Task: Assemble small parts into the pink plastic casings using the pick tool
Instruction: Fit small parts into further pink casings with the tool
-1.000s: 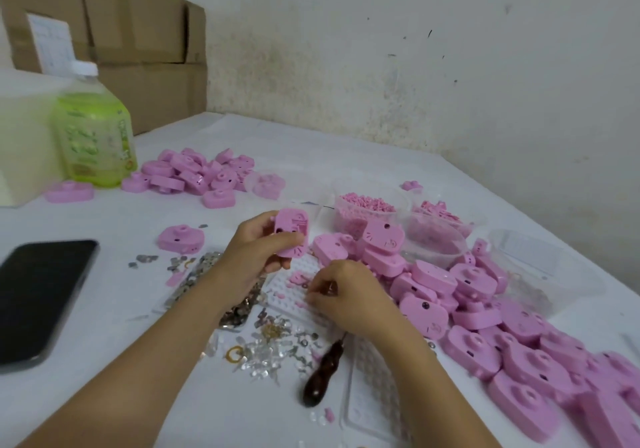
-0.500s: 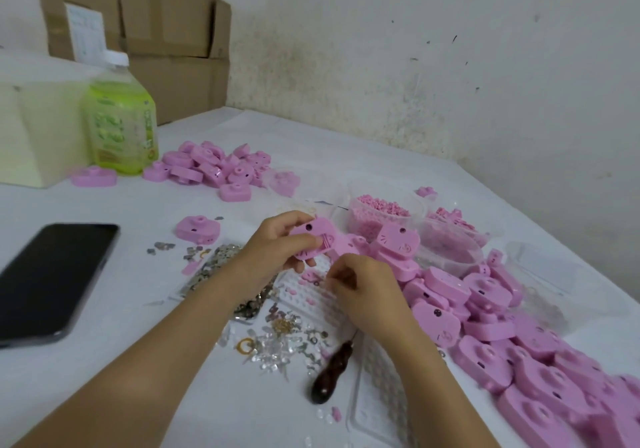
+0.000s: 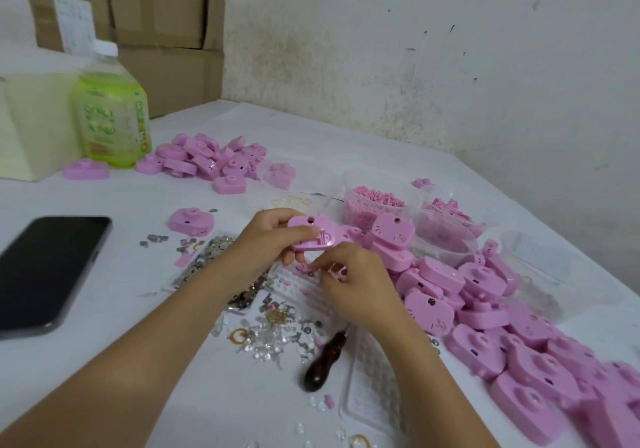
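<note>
Fingers [image 3: 277,217] round pink holed casing [image 3: 313,238]

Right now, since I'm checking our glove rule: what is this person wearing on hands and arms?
Nothing visible. The left hand and right hand are ungloved, and both forearms are uncovered to the frame's edge, with no sleeves. No watch, bracelet or ring shows, though some fingers are hidden.

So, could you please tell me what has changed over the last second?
The left hand has tipped the pink casing from upright to nearly flat. The right hand has closed in beneath it, its fingers now pinching a small pink part. Unchanged: left grip on the casing, pick tool handle under the right hand, casing piles, phone, bottle.
</note>
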